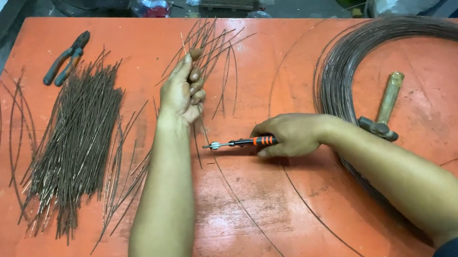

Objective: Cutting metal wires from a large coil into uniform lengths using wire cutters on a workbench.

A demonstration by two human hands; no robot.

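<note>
Dark sleeve cuffs at the bottom edge, forearms reaching up over the orange table [270,227]. Left hand [183,96] closed around a small bunch of cut wires [209,48], fingers curled and thumb pressed against the stems; bunch held near its lower end, fanning away from the hand toward the far edge, long axis running roughly away from the body, one stem trailing below the fist. Right hand [289,135] wrapped tight on the orange-and-black grip of a small hand tool [238,143], shaft lying crosswise, metal tip pointing left toward the trailing stem just under the left hand. Left of the left hand, a big heap of cut wire lengths [74,148], mostly parallel, apparently finished stock; beyond that heap, pliers [67,57]. Right of the right hand, a large wire coil [353,58] with much uncut wire left, and a hammer [384,112] inside it, close to the wrist. Judging from heap and coil, work well under way, far from done.
</note>
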